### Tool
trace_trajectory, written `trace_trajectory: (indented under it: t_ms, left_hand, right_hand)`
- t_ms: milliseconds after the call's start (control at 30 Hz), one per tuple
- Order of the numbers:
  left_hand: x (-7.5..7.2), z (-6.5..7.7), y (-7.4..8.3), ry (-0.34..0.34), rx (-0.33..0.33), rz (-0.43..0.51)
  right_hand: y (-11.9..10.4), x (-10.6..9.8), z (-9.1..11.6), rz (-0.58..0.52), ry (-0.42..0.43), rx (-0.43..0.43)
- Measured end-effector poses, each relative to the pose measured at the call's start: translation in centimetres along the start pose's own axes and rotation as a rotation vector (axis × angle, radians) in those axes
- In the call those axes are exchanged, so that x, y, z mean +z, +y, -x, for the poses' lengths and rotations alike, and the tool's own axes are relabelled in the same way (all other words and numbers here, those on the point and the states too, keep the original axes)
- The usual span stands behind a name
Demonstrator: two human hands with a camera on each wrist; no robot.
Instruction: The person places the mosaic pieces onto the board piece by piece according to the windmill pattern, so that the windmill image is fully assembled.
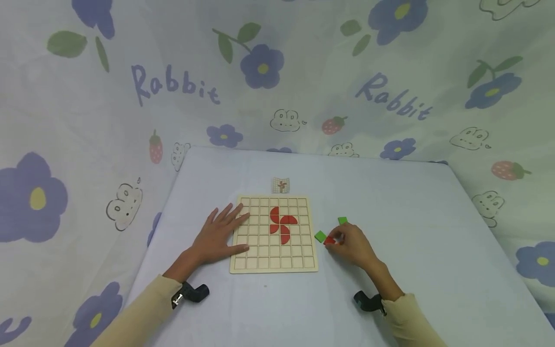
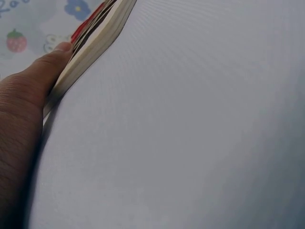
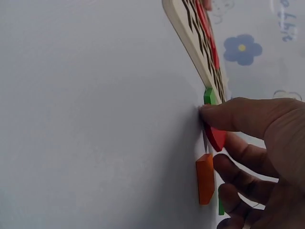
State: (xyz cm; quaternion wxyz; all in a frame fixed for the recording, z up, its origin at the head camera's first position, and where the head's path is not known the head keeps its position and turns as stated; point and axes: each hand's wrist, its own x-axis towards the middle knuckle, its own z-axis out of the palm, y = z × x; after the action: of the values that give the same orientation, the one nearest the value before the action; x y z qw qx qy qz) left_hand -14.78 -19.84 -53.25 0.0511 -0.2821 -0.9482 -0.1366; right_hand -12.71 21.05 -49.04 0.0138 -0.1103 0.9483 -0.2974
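A square wooden grid board (image 1: 253,252) lies on the table, with several red quarter-round pieces (image 1: 284,234) set in a pinwheel shape on it. My left hand (image 1: 218,237) rests with spread fingers on the board's left side, thumb over its edge. Just right of the board, my right hand (image 1: 354,246) pinches a red curved piece (image 3: 217,139) between thumb and index finger. Close under the other fingers is an orange block (image 3: 205,179), hidden by the hand in the head view. One green square (image 1: 320,236) lies by the board's right edge, another green square (image 1: 343,220) beyond the fingers.
A small picture card (image 1: 281,185) showing a red pinwheel on a grid sits just behind the board. White cloth covers the table (image 1: 412,207). A patterned curtain (image 1: 303,72) with flowers, rabbits and lettering hangs around the back and sides.
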Motion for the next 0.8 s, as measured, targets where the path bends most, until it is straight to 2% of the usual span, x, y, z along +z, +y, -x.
trace_trajectory:
  t_ms: [233, 533, 700, 800]
  left_hand:
    - [0.1, 0.1, 0.0, -0.004, -0.002, -0.002]
    - [-0.4, 0.1, 0.1, 0.017, 0.006, 0.019]
    - [-0.2, 0.1, 0.0, 0.011, 0.004, 0.018]
    - [-0.1, 0.0, 0.0, 0.011, 0.005, 0.019]
  right_hand:
    - [0.3, -0.2, -0.3, -0.092, 0.015, 0.087]
    - [1.7, -0.9, -0.4, -0.147, 0.093, 0.195]
    - [2.0, -1.6, -0.4, -0.296, 0.103, 0.304]
    - [1.8, -2.1, -0.5, -0.402, 0.142, 0.297]
